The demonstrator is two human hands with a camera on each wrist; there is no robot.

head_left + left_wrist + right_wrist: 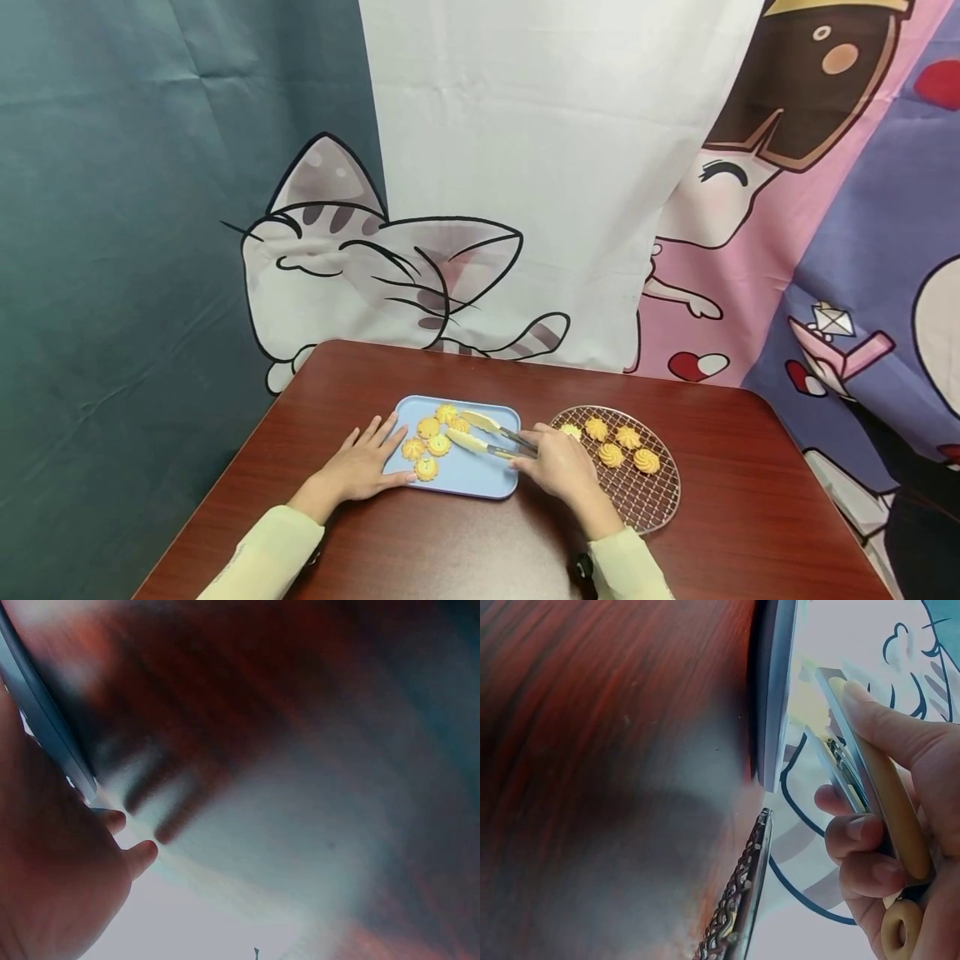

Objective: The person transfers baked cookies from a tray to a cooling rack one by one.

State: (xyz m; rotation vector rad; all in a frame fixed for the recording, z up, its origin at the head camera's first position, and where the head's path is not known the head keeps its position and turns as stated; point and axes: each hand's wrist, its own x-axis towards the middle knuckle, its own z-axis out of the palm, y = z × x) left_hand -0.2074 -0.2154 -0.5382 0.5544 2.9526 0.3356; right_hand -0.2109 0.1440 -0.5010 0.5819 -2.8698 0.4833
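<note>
My left hand lies with spread fingers at the left side of a light blue tray, its fingertips and thumb on the rim. In my right hand I grip metal tongs with cream-coloured tips. Those tips are parted over the tray, next to a swirled cookie; whether they touch it I cannot tell. Several more yellow cookies lie at the tray's left half. The right wrist view shows my thumb and curled fingers around the tongs' yellow-padded handle.
Right of the tray is a round wire rack bearing several piped cookies, partly behind my right hand and forearm. Both stand on a reddish-brown wooden table. A printed cloth with a cartoon cat hangs behind the table.
</note>
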